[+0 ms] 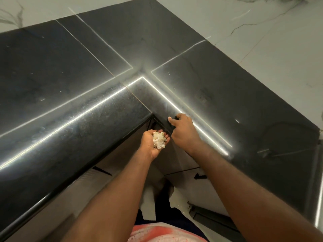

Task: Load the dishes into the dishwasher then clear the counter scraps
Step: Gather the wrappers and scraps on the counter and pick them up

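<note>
Black stone counter (73, 81), inside corner, under marble walls (265, 28): I gather the scraps (159, 140) off the front edge.

My left hand (148, 145) waits palm up just below the counter's front edge at the corner, fingers cupped round a pale heap of scraps. My right hand (182, 131) rests on the edge just beside it, knuckles up, thumb out, fingers bent; whether they pinch anything I cannot tell. To do this well, I judge, the cupped hand should sit tight under the lip so nothing falls to the floor, while the right drags any crumbs over the edge in one low, flat stroke. Both forearms reach forward, nearly straight, converging at the corner.
</note>
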